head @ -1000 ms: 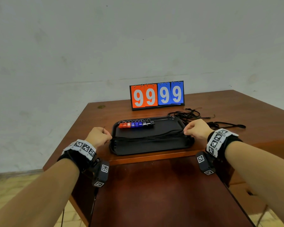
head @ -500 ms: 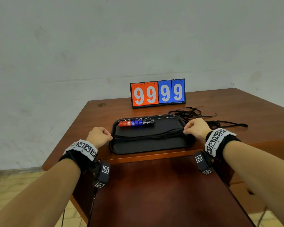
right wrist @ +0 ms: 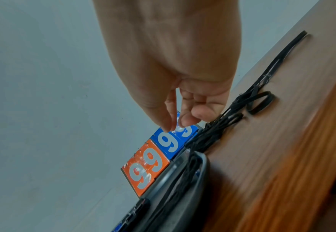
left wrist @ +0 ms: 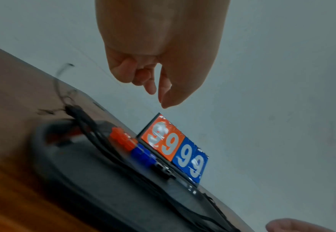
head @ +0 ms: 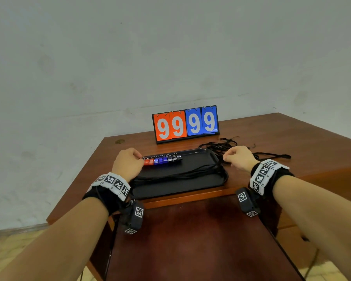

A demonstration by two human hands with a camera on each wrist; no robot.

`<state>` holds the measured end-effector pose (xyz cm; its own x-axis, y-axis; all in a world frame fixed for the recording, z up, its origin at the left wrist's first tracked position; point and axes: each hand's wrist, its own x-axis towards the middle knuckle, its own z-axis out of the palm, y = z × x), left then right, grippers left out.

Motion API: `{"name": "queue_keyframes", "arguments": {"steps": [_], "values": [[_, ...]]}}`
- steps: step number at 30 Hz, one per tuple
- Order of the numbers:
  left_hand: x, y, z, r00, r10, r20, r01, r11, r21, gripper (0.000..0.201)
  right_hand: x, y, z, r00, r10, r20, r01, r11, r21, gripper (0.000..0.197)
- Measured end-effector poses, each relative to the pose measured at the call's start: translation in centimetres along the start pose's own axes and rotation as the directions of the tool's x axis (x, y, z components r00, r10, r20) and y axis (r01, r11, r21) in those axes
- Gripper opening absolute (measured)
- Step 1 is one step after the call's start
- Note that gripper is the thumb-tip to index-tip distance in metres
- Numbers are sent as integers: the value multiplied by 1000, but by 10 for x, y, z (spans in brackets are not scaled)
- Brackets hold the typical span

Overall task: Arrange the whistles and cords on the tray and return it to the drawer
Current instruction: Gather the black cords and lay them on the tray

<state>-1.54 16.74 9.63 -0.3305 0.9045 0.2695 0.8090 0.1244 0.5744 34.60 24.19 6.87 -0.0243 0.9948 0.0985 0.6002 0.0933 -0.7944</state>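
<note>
Tray: black, shallow, at the front edge of the table, long side parallel to that edge; placed, by judgement, within easy reach of both hands and of the drawer front below.

Whistles: one tight row along the tray's far rim, toward its far left corner; red, then blue, then black, key rings pointing to the back. Grouping by colour looks deliberate.

Cords on tray: a black bundle laid lengthwise across the tray's middle, ends reaching the left and right rims; stretched straight, presumably so they store flat.

Loose cords: tangled black heap off the tray, just beyond its far right corner, with one strand trailing toward the table's right edge. Judged still to be sorted.

Left hand: over the tray's far left corner, beside the red whistles. Fingers curled loosely, thumb and forefinger nearly meeting, nothing between them.

Right hand: just off the tray's right rim, near the loose heap. Fingers curled downward, tips close together, nothing visibly held.

Scoreboard: upright at the back, reading 99 99.

Obscured: the number of cords cannot be counted; wrist views are blurred; the drawer is not identifiable.
</note>
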Motion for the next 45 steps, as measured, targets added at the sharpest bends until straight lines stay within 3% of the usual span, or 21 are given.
{"name": "queue_keyframes", "arguments": {"steps": [5,14,22,31,36,39,42,45], "values": [[-2,53,31,992,84,95,-76,993,-85,10,-8,11,-33,996,78,-39,-74,993,90,9],[-8,146,100,955,206,211,-182,975,-128,10,-10,58,-106,987,116,-110,-111,993,51,9],[-16,200,159,910,287,299,-257,957,-137,13,-2,101,-137,977,168,-129,-160,985,65,11],[-9,233,206,859,325,396,-303,945,-120,14,22,120,-130,993,116,22,-114,992,-60,23],[-7,244,222,844,344,412,-325,938,-116,13,40,109,-124,963,34,266,31,972,-234,29],[-5,248,227,838,356,414,-338,934,-118,12,52,106,-116,933,59,356,85,923,-376,34],[-3,250,229,840,352,413,-332,935,-124,12,58,104,-112,930,84,358,104,874,-474,37],[-1,250,229,843,342,414,-316,939,-133,13,60,105,-113,954,60,295,84,888,-453,33]]}}
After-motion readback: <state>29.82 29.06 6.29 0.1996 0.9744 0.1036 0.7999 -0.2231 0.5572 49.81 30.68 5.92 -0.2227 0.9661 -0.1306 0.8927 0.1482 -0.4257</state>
